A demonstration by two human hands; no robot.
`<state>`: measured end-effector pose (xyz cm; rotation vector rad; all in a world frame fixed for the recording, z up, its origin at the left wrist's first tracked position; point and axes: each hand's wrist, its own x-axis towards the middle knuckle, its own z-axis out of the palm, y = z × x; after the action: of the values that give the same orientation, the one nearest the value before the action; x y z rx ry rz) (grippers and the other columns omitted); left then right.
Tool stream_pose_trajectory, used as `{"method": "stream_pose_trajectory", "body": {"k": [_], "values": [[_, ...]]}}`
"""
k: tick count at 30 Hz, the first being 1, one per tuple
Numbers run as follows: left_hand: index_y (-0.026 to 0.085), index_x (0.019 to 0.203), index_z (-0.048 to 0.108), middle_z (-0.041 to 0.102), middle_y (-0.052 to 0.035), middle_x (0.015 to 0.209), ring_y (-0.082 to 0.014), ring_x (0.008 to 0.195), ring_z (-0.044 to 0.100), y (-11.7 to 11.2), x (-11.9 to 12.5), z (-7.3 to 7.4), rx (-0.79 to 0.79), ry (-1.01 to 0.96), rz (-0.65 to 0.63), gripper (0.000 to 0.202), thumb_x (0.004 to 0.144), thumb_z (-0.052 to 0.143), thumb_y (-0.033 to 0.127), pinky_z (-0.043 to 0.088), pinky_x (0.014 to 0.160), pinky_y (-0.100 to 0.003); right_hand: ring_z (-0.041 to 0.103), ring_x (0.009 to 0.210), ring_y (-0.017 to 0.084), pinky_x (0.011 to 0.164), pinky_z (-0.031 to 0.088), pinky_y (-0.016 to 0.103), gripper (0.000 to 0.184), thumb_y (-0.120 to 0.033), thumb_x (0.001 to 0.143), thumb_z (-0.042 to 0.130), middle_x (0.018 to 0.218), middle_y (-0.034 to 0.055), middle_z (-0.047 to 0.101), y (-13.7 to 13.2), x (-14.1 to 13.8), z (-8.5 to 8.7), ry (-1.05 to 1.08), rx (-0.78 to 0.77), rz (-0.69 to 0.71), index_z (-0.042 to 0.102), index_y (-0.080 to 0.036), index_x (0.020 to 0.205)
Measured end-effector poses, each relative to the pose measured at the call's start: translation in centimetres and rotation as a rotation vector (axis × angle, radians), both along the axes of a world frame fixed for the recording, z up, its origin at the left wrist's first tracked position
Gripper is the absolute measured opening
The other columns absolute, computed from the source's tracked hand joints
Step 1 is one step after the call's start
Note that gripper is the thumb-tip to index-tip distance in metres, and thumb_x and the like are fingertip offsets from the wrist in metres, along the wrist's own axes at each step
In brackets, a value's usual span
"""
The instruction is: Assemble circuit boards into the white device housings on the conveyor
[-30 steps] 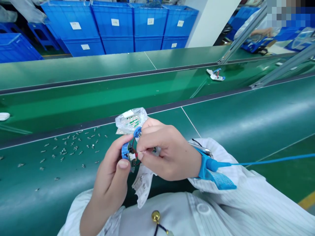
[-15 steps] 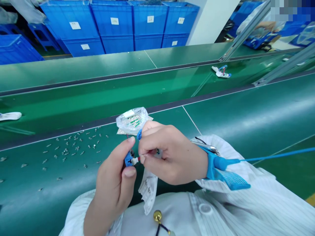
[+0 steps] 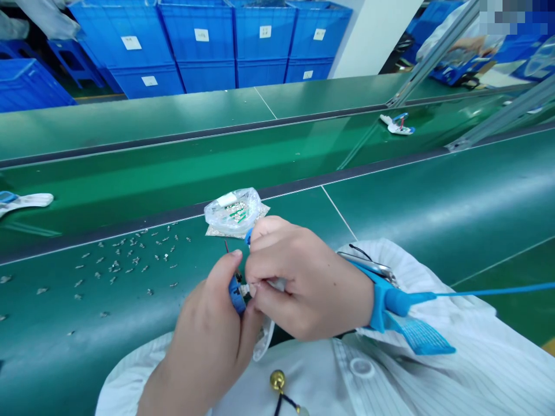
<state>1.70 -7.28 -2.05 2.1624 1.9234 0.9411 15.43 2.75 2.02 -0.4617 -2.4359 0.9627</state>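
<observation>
Between the thumb and fingers of my left hand (image 3: 206, 329) is a small blue plastic part (image 3: 237, 296), with a dark red wire (image 3: 226, 247) sticking up beside the thumb. My right hand (image 3: 307, 280) is closed in a pinch on a small white connector (image 3: 245, 290) at the blue part's side. A bit of blue (image 3: 248, 236) shows at the right hand's far knuckles. Below the hands, a white plastic shell (image 3: 263, 342) is partly hidden by my left hand. A blue wrist strap (image 3: 381, 303) with a cord circles my right wrist.
Beyond my hands lies a clear bag (image 3: 232, 211) of small parts. Small metal pieces (image 3: 130, 260) are scattered at left. White-and-blue pieces (image 3: 399, 125) ride the green belt (image 3: 195, 159). Blue bins (image 3: 199, 34) stand behind; metal posts (image 3: 433, 55) rise at right, with a person beyond.
My left hand has moved right and turned, bringing the blue part closer to my right fingertips and covering more of the white shell. The pieces on the belt have shifted right.
</observation>
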Motion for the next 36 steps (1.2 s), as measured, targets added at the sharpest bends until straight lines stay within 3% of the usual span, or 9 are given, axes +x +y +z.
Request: {"method": "stream_pose_trajectory", "body": {"k": [5, 12, 16, 20, 27, 31, 36], "values": [[0.018, 0.117, 0.035, 0.063, -0.002, 0.069, -0.0198, 0.05, 0.066, 0.4, 0.8, 1.2, -0.001, 0.133, 0.012, 0.027, 0.09, 0.036, 0.025, 0.048, 0.042, -0.026, 0.029, 0.056, 0.011, 0.067, 0.033, 0.03, 0.023, -0.008, 0.07, 0.04, 0.049, -0.0012, 0.041, -0.1, 0.2, -0.2, 0.069, 0.031, 0.0, 0.032, -0.018, 0.051], [0.015, 0.116, 0.03, 0.067, -0.0062, 0.074, -0.017, 0.055, 0.069, 0.4, 0.7, 1.8, -0.073, 0.024, -0.157, 0.025, 0.091, 0.034, 0.022, 0.049, 0.041, -0.02, 0.029, 0.052, 0.01, 0.068, 0.035, 0.029, 0.025, -0.005, 0.07, 0.038, 0.048, -0.0026, 0.041, -0.1, 0.8, -0.1, 0.069, -0.034, 0.058, 0.029, -0.019, 0.051], [0.012, 0.116, 0.031, 0.067, -0.0089, 0.07, -0.0202, 0.048, 0.066, 0.1, 0.7, 1.6, -0.036, 0.12, -0.134, 0.026, 0.094, 0.031, 0.026, 0.05, 0.038, -0.026, 0.029, 0.052, 0.009, 0.068, 0.035, 0.028, 0.025, -0.005, 0.07, 0.039, 0.048, -0.003, 0.041, -0.3, 0.9, -0.1, 0.066, -0.052, 0.055, 0.029, -0.019, 0.052], [0.011, 0.114, 0.034, 0.064, -0.0057, 0.059, -0.0225, 0.037, 0.06, 0.1, 1.0, 1.2, -0.002, 0.227, -0.112, 0.026, 0.094, 0.029, 0.027, 0.045, 0.032, -0.03, 0.031, 0.051, 0.009, 0.07, 0.037, 0.028, 0.024, -0.006, 0.069, 0.039, 0.048, -0.0037, 0.041, -0.2, 1.0, -0.7, 0.049, -0.087, 0.073, 0.031, -0.019, 0.051], [0.019, 0.127, 0.026, 0.065, -0.002, 0.073, -0.016, 0.051, 0.067, 0.2, 0.6, 0.7, -0.127, -0.065, -0.129, 0.037, 0.092, 0.036, 0.026, 0.052, 0.043, -0.022, 0.041, 0.053, 0.008, 0.074, 0.037, 0.029, 0.023, -0.007, 0.076, 0.043, 0.054, -0.0025, 0.057, -0.4, 1.5, -0.9, 0.072, -0.162, 0.013, 0.046, -0.017, 0.055], [0.024, 0.132, 0.02, 0.06, 0.0019, 0.071, -0.0133, 0.054, 0.065, -0.2, 0.3, 0.4, -0.186, -0.239, -0.184, 0.042, 0.094, 0.037, 0.027, 0.051, 0.044, -0.018, 0.042, 0.053, 0.008, 0.076, 0.038, 0.029, 0.024, -0.007, 0.079, 0.044, 0.054, -0.0034, 0.057, -0.9, 1.4, -0.7, 0.072, -0.196, -0.031, 0.05, -0.017, 0.058], [0.022, 0.133, 0.021, 0.06, -0.0015, 0.078, -0.0147, 0.052, 0.065, -0.3, 0.5, 0.1, -0.124, -0.132, -0.084, 0.043, 0.094, 0.036, 0.029, 0.051, 0.043, -0.022, 0.035, 0.055, 0.01, 0.07, 0.035, 0.031, 0.025, -0.008, 0.078, 0.044, 0.052, -0.0021, 0.05, -1.6, 1.1, -0.4, 0.057, -0.024, -0.118, 0.05, -0.016, 0.056]]}}
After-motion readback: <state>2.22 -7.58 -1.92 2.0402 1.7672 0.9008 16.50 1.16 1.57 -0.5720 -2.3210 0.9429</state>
